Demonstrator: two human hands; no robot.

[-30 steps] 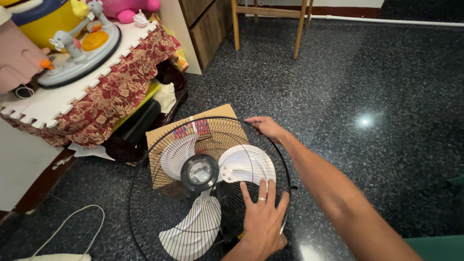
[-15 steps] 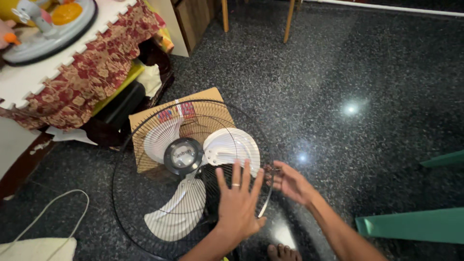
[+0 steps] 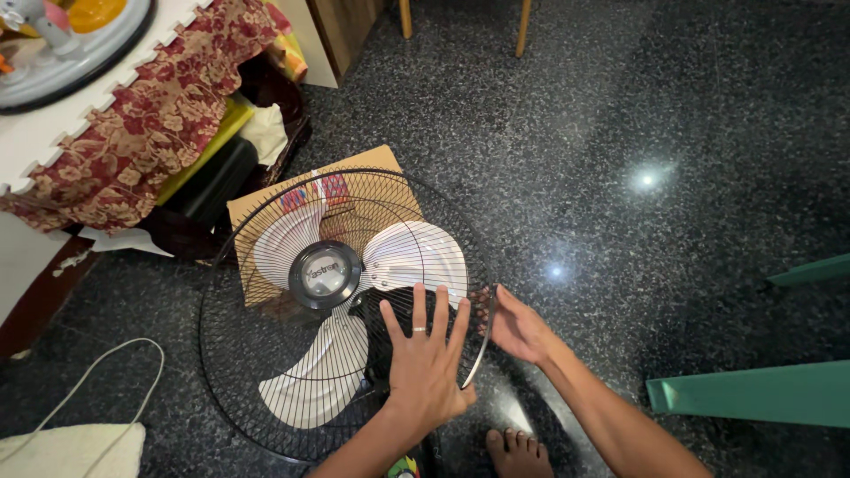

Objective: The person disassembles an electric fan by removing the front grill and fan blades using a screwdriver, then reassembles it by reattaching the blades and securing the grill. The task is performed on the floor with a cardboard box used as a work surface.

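A fan with a round black wire grille, white blades and a grey hub cap lies face up on the dark speckled floor. My left hand rests flat on the lower right part of the grille, fingers spread, a ring on one finger. My right hand is at the grille's right rim, its fingers curled onto the edge beside my left hand.
A brown cardboard sheet lies under the fan's far side. A low table with a red floral cloth stands at the left. A white cable, green bars, wooden legs and my bare foot surround the fan.
My right hand has come from the grille's far rim round to its near right rim. My left hand stays flat on the grille. The view has shifted slightly.
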